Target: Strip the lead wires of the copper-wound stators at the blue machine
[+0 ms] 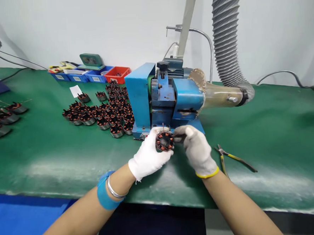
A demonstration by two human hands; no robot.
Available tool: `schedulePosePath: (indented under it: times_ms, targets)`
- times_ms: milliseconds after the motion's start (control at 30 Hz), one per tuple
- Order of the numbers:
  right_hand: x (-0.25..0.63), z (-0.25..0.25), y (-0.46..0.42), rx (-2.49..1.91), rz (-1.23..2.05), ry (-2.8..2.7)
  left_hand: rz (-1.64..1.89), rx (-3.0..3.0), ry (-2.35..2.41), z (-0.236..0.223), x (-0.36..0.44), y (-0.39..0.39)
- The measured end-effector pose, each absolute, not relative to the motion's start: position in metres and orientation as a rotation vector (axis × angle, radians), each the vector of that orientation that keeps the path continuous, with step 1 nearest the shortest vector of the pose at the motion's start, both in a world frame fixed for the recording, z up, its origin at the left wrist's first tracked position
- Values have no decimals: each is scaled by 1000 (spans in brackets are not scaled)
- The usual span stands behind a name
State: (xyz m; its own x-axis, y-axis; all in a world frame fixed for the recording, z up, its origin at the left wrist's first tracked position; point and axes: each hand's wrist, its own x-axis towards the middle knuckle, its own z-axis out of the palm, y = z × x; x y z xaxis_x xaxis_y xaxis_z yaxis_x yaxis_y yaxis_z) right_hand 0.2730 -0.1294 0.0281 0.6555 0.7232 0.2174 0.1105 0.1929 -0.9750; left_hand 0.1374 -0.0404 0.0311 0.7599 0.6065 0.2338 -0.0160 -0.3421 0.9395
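In a white glove, my left hand point(151, 153) is closed around a motor stator point(165, 142), a round black core with copper windings. The stator's wound face is turned up toward me, and a short wire stands up at its top edge. My right hand point(196, 143), in a white glove with a yellow cuff and dark-stained fingertips, is closed in a pinch at the stator's right edge. Whatever lies between those fingertips is hidden. Just beyond both hands stands a blue machine point(141, 100) with a motor behind it.
Many stators point(115, 114) stand grouped left of the machine, with others point(2, 118) at far left. Cutting pliers point(236, 158) lie right of my right hand. A red bin point(118, 75) and blue bins point(96, 76) line the wall. A grey hose point(226, 38) joins the machine's right side.
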Motion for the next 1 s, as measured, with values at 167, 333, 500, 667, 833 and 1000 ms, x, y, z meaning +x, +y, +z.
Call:
schedulePosePath:
  times_ms: [167,333,500,667,833,1000]
  targets:
    - [270,32,-132,-1450,418,-946,694,1988,520,31,137,-45]
    - [297,41,-130,-1213,445,-424,699,2046,544,27,139,-50]
    - [280,39,-133,-1475,560,-866,735,2115,551,22,141,-51]
    - [295,42,-132,-1231,470,-524,785,2141,581,21,144,-54]
    - [297,49,-138,-1469,430,-735,940,2075,612,20,152,-57]
    - [264,43,-134,-1603,413,-958,987,2055,408,17,165,-51]
